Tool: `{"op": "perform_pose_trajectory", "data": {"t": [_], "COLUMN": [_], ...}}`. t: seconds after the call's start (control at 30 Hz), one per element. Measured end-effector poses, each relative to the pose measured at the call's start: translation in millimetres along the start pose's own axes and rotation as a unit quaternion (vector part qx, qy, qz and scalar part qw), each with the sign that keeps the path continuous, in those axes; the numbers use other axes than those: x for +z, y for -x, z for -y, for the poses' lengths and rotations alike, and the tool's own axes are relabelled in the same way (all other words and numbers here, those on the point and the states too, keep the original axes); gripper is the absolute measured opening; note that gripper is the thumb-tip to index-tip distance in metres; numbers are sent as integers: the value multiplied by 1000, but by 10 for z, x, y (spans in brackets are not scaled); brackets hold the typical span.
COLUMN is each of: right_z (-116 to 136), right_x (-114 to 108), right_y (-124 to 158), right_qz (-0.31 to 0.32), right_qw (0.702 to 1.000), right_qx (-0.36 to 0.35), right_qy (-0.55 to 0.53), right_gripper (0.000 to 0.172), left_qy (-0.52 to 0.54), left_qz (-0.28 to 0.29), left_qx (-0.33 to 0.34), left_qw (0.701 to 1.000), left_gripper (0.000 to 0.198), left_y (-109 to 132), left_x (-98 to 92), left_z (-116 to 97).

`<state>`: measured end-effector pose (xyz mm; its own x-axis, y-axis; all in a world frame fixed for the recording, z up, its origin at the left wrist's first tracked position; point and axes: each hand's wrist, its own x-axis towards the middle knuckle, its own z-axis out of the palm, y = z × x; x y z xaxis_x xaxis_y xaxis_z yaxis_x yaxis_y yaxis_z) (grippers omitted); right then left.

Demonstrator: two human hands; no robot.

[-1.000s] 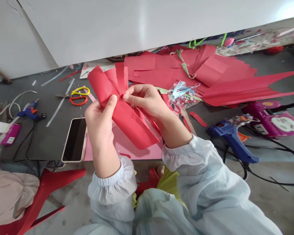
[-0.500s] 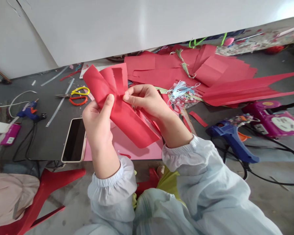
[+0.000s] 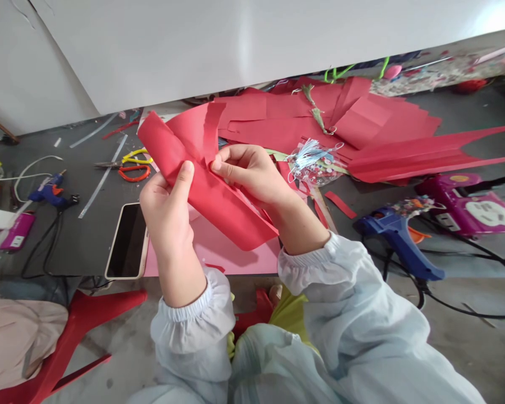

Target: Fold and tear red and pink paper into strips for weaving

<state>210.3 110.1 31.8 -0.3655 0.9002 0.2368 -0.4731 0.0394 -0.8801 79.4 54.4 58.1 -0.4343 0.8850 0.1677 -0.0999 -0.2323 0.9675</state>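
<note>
I hold a folded piece of red paper (image 3: 212, 196) in front of me with both hands. My left hand (image 3: 168, 216) grips its left side, thumb pressed on the front. My right hand (image 3: 252, 174) pinches the middle of the paper between thumb and fingers. The paper's upper strips fan out above my hands, and its lower end hangs over a pink sheet (image 3: 219, 252) on the dark table (image 3: 84, 235).
A phone (image 3: 128, 240) lies left of the pink sheet. Scissors (image 3: 128, 164) and a small glue gun (image 3: 53, 191) lie further left. A pile of red paper (image 3: 362, 129) lies behind, a blue glue gun (image 3: 398, 238) and a purple box (image 3: 471, 207) to the right. A red stool (image 3: 79, 331) stands below.
The paper's upper strips have spread and tipped left, and my left hand has shifted slightly left and up. My right hand keeps its pinch.
</note>
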Motion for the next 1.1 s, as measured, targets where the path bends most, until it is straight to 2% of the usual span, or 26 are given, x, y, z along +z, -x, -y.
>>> {"op": "perform_pose_trajectory", "data": {"t": [0.23,0.63,0.8,1.1], "right_z": [22,11,74,32], "right_x": [-29,1,32,-56], "right_y": [13,21,40,21], "right_qz": [20,25,1,25], "right_qw": [999,1000,1000,999], "right_qx": [38,9,22,37], "right_qy": [4,-10,-21,15], "right_gripper": [35,35,37,35], "left_qy": [-5,-3,-1,-1], "left_qz": [-4,-19,-17,-19], "left_qx": [15,26,28,38], "left_qw": [1000,999,999,999], "left_gripper": [22,16,17,17], "left_y": [-24,7,-2,-30], "left_x": [-41,8,-9,-34], "left_z": [23,12,26,14]}}
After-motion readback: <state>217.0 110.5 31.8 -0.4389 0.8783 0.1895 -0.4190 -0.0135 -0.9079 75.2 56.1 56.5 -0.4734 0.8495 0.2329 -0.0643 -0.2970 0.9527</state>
